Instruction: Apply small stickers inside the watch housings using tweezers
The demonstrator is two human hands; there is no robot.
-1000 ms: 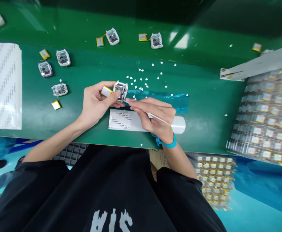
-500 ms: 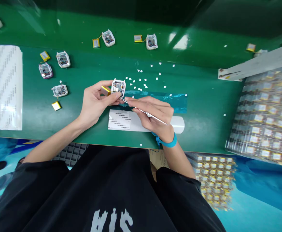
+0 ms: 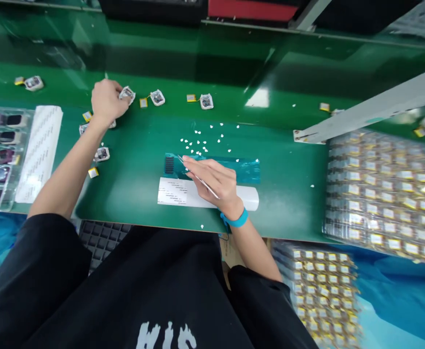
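Note:
My left hand (image 3: 106, 99) reaches to the back left, its fingers closed on the edge of a white smartwatch case (image 3: 127, 94) with its circuit board showing. The battery of that case is hidden behind the hand. My right hand (image 3: 216, 184) is closed around metal tweezers (image 3: 207, 185), whose tips point left over a blue film strip (image 3: 247, 170). A block of dark strips (image 3: 169, 165) shows at the film's left end. Below it lies a white printed backing sheet (image 3: 172, 191), partly under my right hand. Small white stickers (image 3: 198, 142) are scattered behind the film.
More open watch cases with yellow batteries, such as one case (image 3: 206, 102), stand along the back and left. A clear tray (image 3: 5, 160) of watches and a label sheet (image 3: 40, 155) lie left. Stacked trays (image 3: 380, 194) and a slanted white post (image 3: 365, 102) stand right.
My left hand has carried the watch case from the middle to the back left, away from the tweezers. My right hand stays over the film with the tweezers. The view has shifted.

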